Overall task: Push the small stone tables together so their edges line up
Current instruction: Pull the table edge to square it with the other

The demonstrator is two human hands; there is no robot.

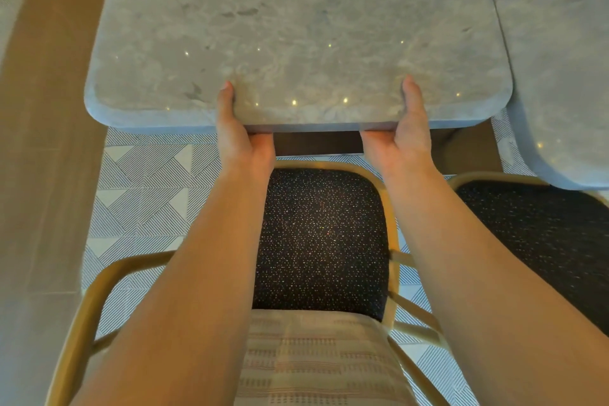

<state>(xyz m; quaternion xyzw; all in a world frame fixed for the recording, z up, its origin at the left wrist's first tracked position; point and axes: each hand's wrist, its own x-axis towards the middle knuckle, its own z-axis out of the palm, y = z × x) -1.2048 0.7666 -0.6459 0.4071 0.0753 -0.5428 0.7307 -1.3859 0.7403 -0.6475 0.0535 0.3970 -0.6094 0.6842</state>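
A grey stone table [296, 26] with rounded corners fills the upper middle of the head view. My left hand [239, 132] grips its near edge left of centre, thumb on top and fingers hidden underneath. My right hand [403, 128] grips the same edge right of centre in the same way. A second stone table [560, 43] stands to the right, its left side touching the first along a thin seam. The second table's near edge reaches closer to me than the first table's near edge.
A chair with a dark speckled seat [323, 234] and tan frame stands right below my arms. A second chair [543, 224] sits under the right table. The patterned tiled floor [148, 181] lies beneath; a brown strip [49, 92] runs along the left.
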